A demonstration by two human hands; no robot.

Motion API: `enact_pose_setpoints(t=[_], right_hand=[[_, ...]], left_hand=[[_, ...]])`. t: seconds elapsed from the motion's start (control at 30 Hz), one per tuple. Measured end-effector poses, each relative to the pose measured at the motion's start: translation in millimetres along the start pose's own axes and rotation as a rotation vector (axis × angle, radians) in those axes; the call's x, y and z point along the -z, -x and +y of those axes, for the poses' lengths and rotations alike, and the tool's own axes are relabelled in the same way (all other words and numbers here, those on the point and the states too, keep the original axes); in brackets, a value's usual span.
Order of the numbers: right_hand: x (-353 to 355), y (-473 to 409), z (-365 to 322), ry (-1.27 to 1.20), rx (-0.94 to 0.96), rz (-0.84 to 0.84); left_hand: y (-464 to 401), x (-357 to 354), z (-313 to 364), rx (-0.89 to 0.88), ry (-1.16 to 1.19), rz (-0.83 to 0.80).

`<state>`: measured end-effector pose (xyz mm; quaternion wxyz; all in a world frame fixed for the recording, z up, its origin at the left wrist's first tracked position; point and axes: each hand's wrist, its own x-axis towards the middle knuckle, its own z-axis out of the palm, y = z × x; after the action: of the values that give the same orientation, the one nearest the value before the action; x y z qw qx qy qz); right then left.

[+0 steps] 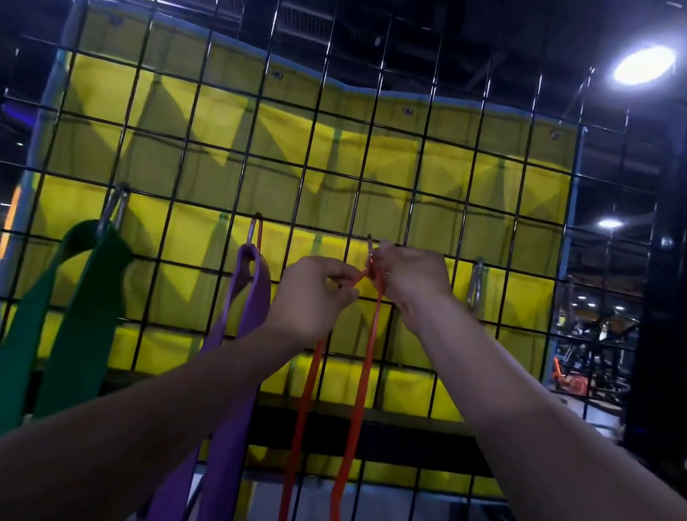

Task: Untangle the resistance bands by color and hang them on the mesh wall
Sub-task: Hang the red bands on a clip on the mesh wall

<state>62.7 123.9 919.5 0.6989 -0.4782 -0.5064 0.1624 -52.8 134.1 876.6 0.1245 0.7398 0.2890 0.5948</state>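
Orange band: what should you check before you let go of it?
1. Left hand pinches the orange band: ok.
2. Right hand at the clip: ok.
3. Band fully through the clip: cannot tell, fingers hide it.
4. Clip hooked on the mesh wall: ok.
5. Orange strands clear of the purple band: ok.
6. Green band hangs alone: ok.

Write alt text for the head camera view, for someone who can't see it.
Two bare hands, left hand and right hand, pinch the top of a thin orange resistance band at a carabiner on a black mesh wall. To the left, a green band and a purple band already hang from their own clips, with a yellow tarp behind.
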Motion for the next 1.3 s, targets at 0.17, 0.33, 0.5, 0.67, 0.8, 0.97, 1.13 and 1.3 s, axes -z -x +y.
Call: enact_pose_setpoints(t=[0.17, 0.33, 0.5, 0.67, 0.8, 0.97, 1.13, 1.3], right_hand=[[14, 32, 19, 0.070, 0.028, -0.041], [26, 59, 36, 0.165, 0.082, -0.193], [29, 69, 52, 0.510, 0.145, -0.119], [42, 90, 53, 1.088, 0.434, 0.006], [34, 102, 57, 0.993, 0.378, -0.166], [42, 124, 70, 0.935, 0.327, -0.224], [78, 153, 96, 0.936, 0.236, -0.183], [141, 202, 147, 0.949, 0.036, -0.083]], left_hand=[[17, -4, -6, 0.068, 0.093, -0.010], [37, -10, -5, 0.083, 0.147, -0.055], [53, -11, -7, 0.111, 0.153, -0.097], [71, -6, -20, 0.130, 0.073, -0.134], [87, -5, -23, 0.138, 0.004, -0.161], [113, -7, -18, 0.057, -0.149, -0.063], [148, -23, -5, 0.034, -0.125, -0.052], [206, -84, -5, 0.055, -0.018, -0.354]])
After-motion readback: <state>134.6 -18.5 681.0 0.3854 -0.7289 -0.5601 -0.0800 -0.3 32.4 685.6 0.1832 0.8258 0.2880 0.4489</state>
